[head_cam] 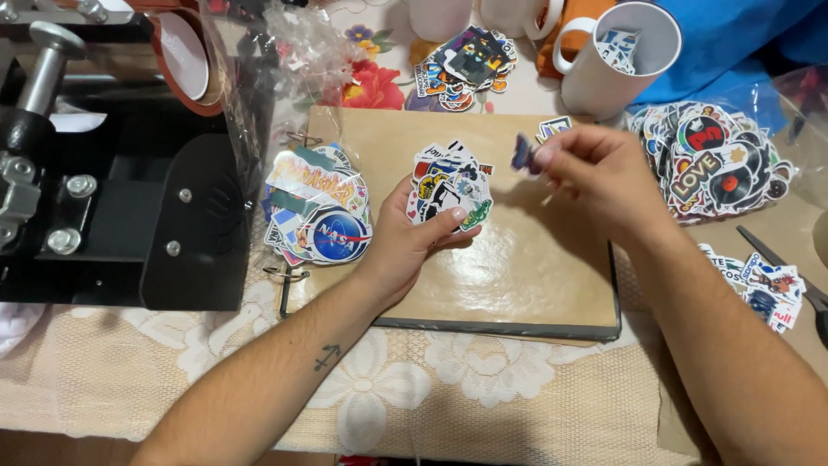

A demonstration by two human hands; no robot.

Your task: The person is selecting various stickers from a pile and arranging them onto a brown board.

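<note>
My left hand (405,242) grips a fanned stack of colourful stickers (448,185) over a tan board (517,267), thumb pressed on the stack's lower edge. My right hand (595,177) hovers just right of the stack and pinches one small purple-blue sticker (522,153) between thumb and fingertips. Another single sticker (554,129) lies on the board behind that hand.
A pile of stickers (317,207) lies at the board's left edge beside a black press machine (112,198). More sticker heaps sit at the right (711,160), far right (763,285) and back (466,65). A white mug (617,60) stands behind; scissors (789,267) lie at right.
</note>
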